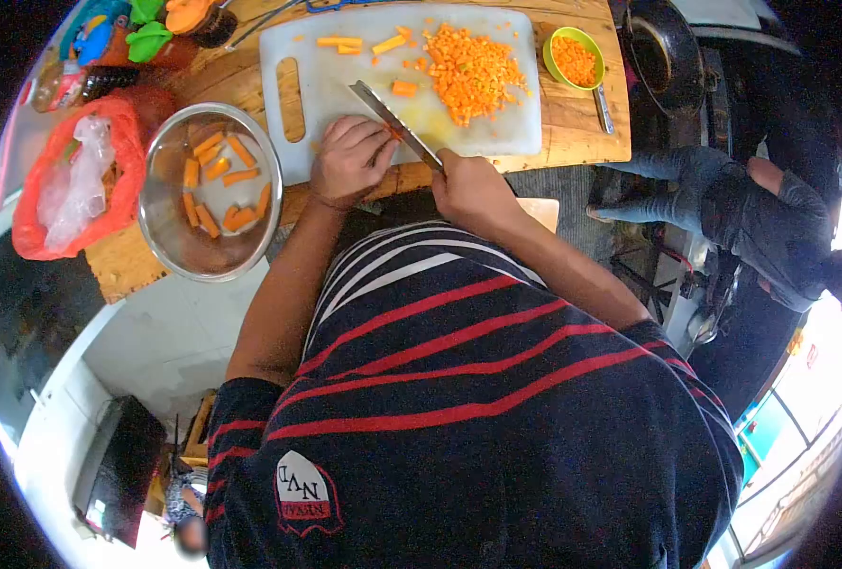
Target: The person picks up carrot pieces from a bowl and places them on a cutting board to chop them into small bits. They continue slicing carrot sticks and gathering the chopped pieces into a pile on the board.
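Note:
My right hand [478, 192] is closed round the handle of a kitchen knife [390, 115], whose blade slants up and left over the white cutting board [345, 95]. On the board my left hand [353, 161] is curled, its fingertips beside the blade. A bit of orange carrot [396, 136] shows at those fingertips, mostly hidden by the hand and blade. Beyond the knife lie a short carrot chunk [404, 88] and several carrot sticks [339, 42]. A heap of diced carrot [473, 74] covers the board's right half.
A steel bowl [271, 194] with carrot sticks stands left of the board, beside a red plastic bag [32, 204]. To the right are a green bowl [552, 68] of diced carrot and a metal utensil [605, 112]. Another person [724, 199] is at the right, near a dark pan [663, 57].

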A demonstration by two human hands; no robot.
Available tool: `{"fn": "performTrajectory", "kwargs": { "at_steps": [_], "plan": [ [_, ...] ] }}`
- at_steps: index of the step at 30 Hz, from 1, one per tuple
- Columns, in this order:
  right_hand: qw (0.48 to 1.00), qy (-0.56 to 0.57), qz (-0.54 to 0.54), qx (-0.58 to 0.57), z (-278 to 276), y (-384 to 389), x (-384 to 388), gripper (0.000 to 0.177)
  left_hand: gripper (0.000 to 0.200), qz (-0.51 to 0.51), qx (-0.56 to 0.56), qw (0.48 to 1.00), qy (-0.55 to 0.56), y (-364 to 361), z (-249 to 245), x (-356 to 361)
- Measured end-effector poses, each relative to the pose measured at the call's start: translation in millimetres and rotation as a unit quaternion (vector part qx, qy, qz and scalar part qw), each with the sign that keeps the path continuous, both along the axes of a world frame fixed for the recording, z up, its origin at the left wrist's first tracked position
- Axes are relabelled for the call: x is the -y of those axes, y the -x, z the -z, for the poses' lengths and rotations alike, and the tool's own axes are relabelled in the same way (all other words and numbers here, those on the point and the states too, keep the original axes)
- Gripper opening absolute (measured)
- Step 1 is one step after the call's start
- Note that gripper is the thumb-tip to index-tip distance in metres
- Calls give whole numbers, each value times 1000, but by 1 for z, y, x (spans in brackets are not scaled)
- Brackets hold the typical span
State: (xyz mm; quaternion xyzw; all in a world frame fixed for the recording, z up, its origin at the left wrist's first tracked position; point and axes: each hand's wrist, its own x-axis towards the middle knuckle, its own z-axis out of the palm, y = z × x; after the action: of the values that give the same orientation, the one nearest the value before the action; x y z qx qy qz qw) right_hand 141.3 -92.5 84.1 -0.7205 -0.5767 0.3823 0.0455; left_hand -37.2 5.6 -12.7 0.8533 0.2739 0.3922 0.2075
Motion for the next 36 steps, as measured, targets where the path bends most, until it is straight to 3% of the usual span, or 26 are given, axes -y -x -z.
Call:
{"fn": "performTrajectory", "kwargs": {
  "at_steps": [10,12,19,21,25,28,34,36],
  "plan": [
    [999,34,-13,39,7,8,-10,25,13,7,-10,1000,-16,4,5,-2],
    [998,-42,-19,30,11,10,-11,19,12,11,-7,1000,-22,3,7,-3],
    [997,-51,-22,53,16,10,-18,22,11,-11,-5,1000,-14,2,6,0],
    [994,-105,1,17,13,6,-17,25,10,2,19,1000,-11,1,4,-2],
    [993,-91,53,-46,-2,0,-7,24,13,-15,0,1000,1,1,-3,1],
    [977,-174,84,-92,-5,-7,2,24,18,11,7,1000,10,2,-9,-2],
    [981,-131,102,-99,-5,-26,18,32,29,-24,-30,999,18,-1,-18,-4],
    [983,-136,95,-80,-2,-28,24,33,31,26,-117,993,-7,-1,-21,-7]
  ]
}}
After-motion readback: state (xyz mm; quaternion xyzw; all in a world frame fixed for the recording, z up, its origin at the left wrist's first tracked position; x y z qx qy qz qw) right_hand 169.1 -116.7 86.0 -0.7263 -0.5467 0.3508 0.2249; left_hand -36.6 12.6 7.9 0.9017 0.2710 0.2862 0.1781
